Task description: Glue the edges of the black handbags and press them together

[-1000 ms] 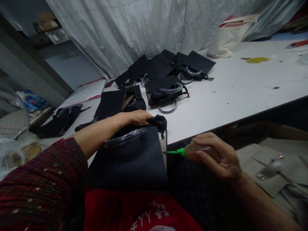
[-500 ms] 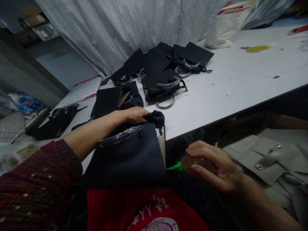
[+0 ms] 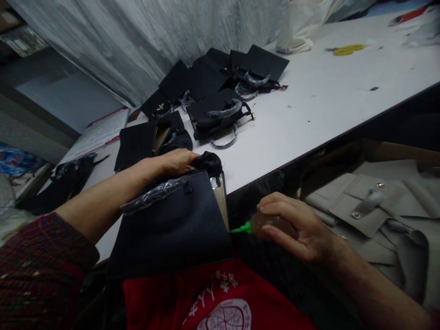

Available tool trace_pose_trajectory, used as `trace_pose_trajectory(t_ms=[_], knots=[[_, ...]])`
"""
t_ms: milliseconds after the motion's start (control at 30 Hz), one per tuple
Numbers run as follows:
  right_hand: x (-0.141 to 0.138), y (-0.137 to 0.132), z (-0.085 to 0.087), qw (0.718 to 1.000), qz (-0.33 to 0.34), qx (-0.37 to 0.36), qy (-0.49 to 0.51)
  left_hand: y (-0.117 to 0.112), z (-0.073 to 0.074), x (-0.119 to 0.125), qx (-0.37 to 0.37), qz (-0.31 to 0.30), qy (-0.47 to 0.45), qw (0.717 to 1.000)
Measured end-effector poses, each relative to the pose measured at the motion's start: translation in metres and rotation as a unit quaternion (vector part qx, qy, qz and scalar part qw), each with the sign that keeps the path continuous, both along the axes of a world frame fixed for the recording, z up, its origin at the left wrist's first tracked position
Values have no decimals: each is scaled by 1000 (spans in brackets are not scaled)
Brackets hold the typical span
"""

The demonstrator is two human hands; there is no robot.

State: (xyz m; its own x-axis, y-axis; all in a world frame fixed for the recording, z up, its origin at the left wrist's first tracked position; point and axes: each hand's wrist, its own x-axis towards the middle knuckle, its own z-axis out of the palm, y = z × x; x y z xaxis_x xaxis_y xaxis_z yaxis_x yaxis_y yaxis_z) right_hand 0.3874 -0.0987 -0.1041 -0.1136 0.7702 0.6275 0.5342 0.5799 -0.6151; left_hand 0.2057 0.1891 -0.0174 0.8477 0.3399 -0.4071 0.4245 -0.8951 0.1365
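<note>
A black handbag (image 3: 178, 224) lies across my lap and the table's edge, its plastic-wrapped handle (image 3: 156, 197) lying on the near panel. My left hand (image 3: 177, 161) is closed on the bag's far side, by the bunched black cloth at its top; the fingertips are partly hidden. In my right hand (image 3: 295, 224) is a squeeze bottle (image 3: 271, 225) with a brownish body and a thin green nozzle (image 3: 242, 228). The nozzle's tip is at the bag's open side edge, where a beige lining strip (image 3: 220, 201) shows; whether it touches I cannot tell.
More black handbags (image 3: 220, 112) lie on the white table (image 3: 271, 123) beyond my left hand. Yellow-handled scissors (image 3: 349, 49) and a pale cloth bag (image 3: 299, 27) are farther back. Right of my right hand, a box (image 3: 388, 149) holds grey-beige bag pieces (image 3: 364, 201). A red apron (image 3: 220, 293) covers my lap.
The view has shifted, so everything sits a little more to the left and the table higher. The nozzle tip stays at the bag's side edge, and both hands keep their hold.
</note>
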Motion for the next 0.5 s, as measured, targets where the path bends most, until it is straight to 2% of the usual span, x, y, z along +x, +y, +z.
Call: trace_pose_trajectory(t_ms=[67, 167, 300, 400, 500], knots=[[-1, -2, 0, 999, 27, -18, -3, -1, 0, 0, 3, -1, -1, 1000], [-3, -5, -1, 1000, -2, -10, 21, -4, 1, -1, 2, 6, -10, 1000], [-7, -7, -4, 997, 0, -74, 34, -13, 8, -4, 11, 8, -22, 1000], [-9, -8, -6, 994, -8, -99, 49, -21, 28, -10, 19, -8, -30, 999], [-8, -7, -5, 995, -34, -83, 33, -32, 58, -21, 39, 3, -40, 998]])
